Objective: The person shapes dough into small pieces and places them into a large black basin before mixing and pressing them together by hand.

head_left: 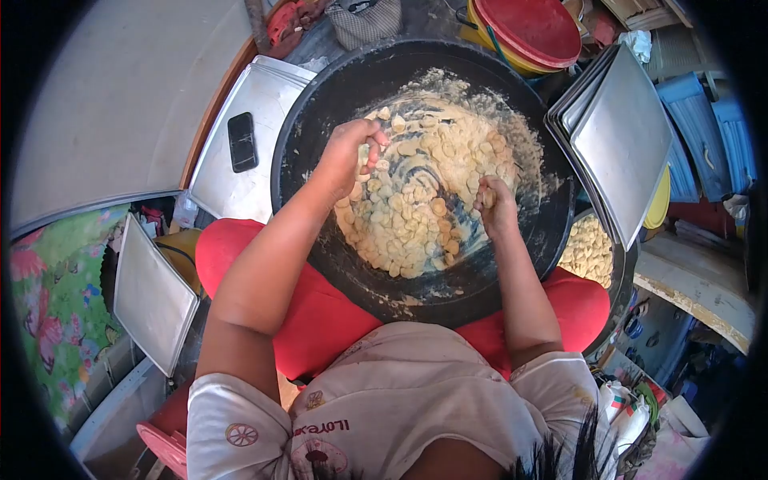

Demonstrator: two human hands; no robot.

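A wide black basin [300,172] rests at my lap, with many small pale dough pieces [404,212] and loose flour inside. Over the basin's left part is my left hand [358,156], its fingers curled inward above the pieces; what they hold, if anything, is too small to name. My right hand [496,206] is at the right side of the heap, fingers closed around a small pale dough piece. Flour is smeared across the basin's bottom and up its far wall.
Left of the basin, a black phone [242,142] lies on metal trays [268,96]. More trays [624,136] are stacked at the right, above a second container of pieces [588,252]. Behind stands a red and yellow bucket [532,32]. Another tray [152,292] leans at the lower left.
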